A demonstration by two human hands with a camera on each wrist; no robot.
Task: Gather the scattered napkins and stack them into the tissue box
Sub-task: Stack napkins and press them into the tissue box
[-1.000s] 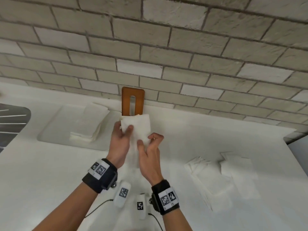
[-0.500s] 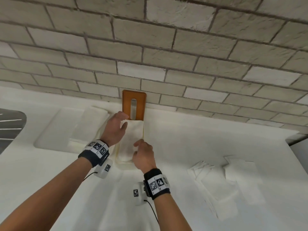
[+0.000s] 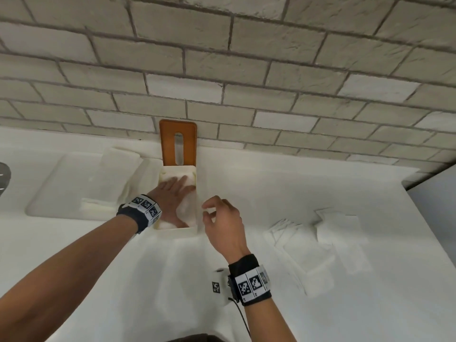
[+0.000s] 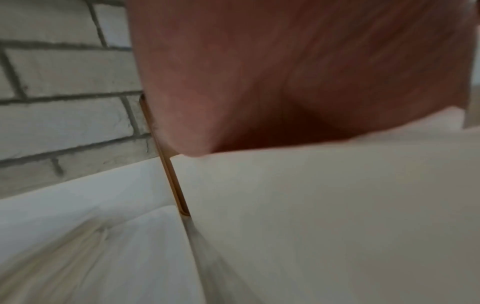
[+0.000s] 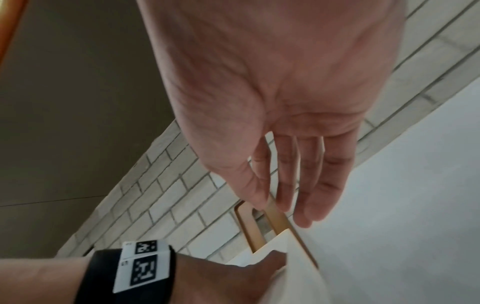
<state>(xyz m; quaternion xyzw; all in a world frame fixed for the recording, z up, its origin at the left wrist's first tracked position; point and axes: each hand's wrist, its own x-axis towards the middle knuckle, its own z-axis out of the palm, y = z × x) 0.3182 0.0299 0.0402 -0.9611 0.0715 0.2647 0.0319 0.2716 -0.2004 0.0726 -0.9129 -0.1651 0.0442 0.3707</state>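
The white tissue box (image 3: 176, 232) lies uncovered at the back middle of the counter, its brown slotted lid (image 3: 167, 144) leaning on the brick wall behind it. My left hand (image 3: 172, 193) lies flat inside the box and presses on the white napkins (image 3: 170, 177) there; in the left wrist view the palm (image 4: 285, 72) rests on the white napkin surface (image 4: 324, 216). Just right of the box hovers my right hand (image 3: 209, 211), fingers loosely curled and holding nothing. Its relaxed fingers (image 5: 306, 185) hang above the box (image 5: 293, 257). Loose napkins (image 3: 308, 245) lie scattered to the right.
A shallow white tray (image 3: 56, 193) at the left holds a stack of folded napkins (image 3: 118, 174). A further napkin (image 3: 345, 233) lies at the far right near the counter's right edge. A dark object (image 3: 3, 176) shows at the left border.
The napkin held by both hands went down into the box. My left hand flattened onto it, and my right hand let go and drew back to the right.
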